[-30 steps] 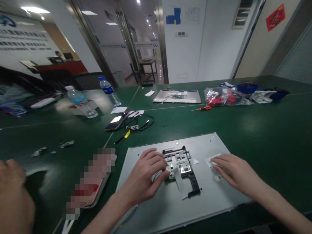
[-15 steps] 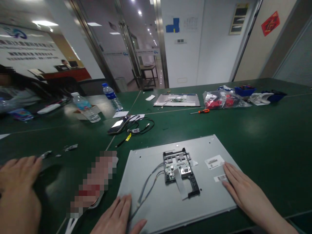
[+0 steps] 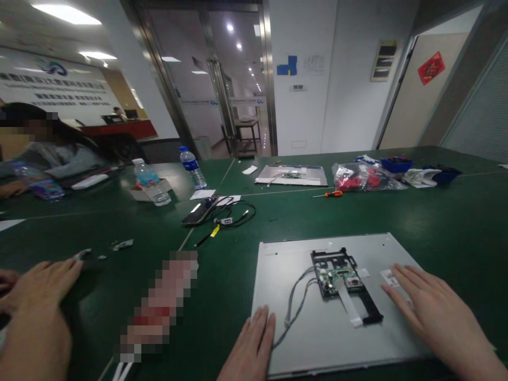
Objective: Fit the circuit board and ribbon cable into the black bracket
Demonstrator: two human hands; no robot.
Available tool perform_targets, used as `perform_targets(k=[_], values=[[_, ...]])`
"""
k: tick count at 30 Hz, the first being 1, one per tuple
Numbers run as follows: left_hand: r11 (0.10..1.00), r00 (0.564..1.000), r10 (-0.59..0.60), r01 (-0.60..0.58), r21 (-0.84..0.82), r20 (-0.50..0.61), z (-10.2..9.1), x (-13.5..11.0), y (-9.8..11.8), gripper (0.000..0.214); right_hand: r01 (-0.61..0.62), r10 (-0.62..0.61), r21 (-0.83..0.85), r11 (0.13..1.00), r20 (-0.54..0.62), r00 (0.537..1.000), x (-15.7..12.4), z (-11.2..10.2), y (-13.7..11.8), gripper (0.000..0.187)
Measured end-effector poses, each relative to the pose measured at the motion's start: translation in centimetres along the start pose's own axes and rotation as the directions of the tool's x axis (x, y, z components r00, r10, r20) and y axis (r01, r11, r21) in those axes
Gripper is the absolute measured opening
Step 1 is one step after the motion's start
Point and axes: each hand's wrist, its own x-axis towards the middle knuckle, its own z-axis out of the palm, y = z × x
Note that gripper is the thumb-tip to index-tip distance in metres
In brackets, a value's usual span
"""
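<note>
A flat display panel (image 3: pixel 293 338), grey metal back up, lies on the table in front of me. Fixed to its back is a green circuit board (image 3: pixel 343 280) in a black plastic bracket (image 3: pixel 371 307). Grey cables (image 3: pixel 294 301) run from the board to the panel's left edge, and a white ribbon cable (image 3: pixel 349 304) crosses the bracket. My left hand (image 3: pixel 251 344) rests on the left edge with fingers outstretched. Over the panel's right part lies my right hand (image 3: pixel 440 307), flat and open, partly covering a white label (image 3: pixel 391 278).
At the left, another person's hand (image 3: pixel 43 296) is near small scraps (image 3: pixel 123 244). A blurred flat object (image 3: pixel 159 301) lies between. Farther back are a phone (image 3: pixel 198 211), black cable (image 3: pixel 238 225), orange screwdriver (image 3: pixel 332 194), bottles (image 3: pixel 192 168), a second panel (image 3: pixel 273 174) and a plastic bag (image 3: pixel 365 177).
The panel has slid to the right across the table, with both my hands moving along on it. My right hand now covers more of the labels. The view has also tilted up slightly.
</note>
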Motion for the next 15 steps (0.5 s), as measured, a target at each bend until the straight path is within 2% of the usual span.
perform_targets(k=[2,4,5,7,8,10,15], values=[[0.998,0.998,0.048,-0.046,-0.053,0.035,1.1,2.1,1.5,0.102,0.114,-0.11,0.083,0.99,-0.047,0.993,1.0,-0.3,-4.5,0.05],[0.993,0.995,0.072,-0.066,-0.096,0.067,1.5,4.5,3.3,0.08,0.222,-0.216,0.167,0.961,-0.05,0.975,1.7,0.5,-8.8,0.044],[0.987,0.992,0.094,-0.082,-0.138,0.08,1.5,5.6,4.2,0.074,0.241,-0.234,0.197,0.95,-0.058,0.97,2.0,1.2,-10.5,0.04],[0.947,0.982,0.168,-0.137,-0.292,0.083,0.9,7.4,5.6,0.077,0.225,-0.219,0.198,0.954,-0.054,0.974,2.2,2.8,-12.3,0.034],[0.913,0.983,0.173,-0.137,-0.385,0.06,0.6,7.9,6.1,0.08,0.197,-0.189,0.173,0.965,-0.062,0.98,2.2,3.5,-12.5,0.033],[0.869,0.982,0.191,-0.167,-0.465,0.004,0.2,8.2,6.3,0.069,0.15,-0.142,0.107,0.983,-0.076,0.987,2.1,4.5,-11.7,0.037],[0.887,0.97,0.234,-0.242,-0.394,-0.069,1.3,6.8,5.1,0.047,0.044,-0.049,-0.09,0.995,-0.057,0.997,1.9,4.7,-6.0,0.05]])
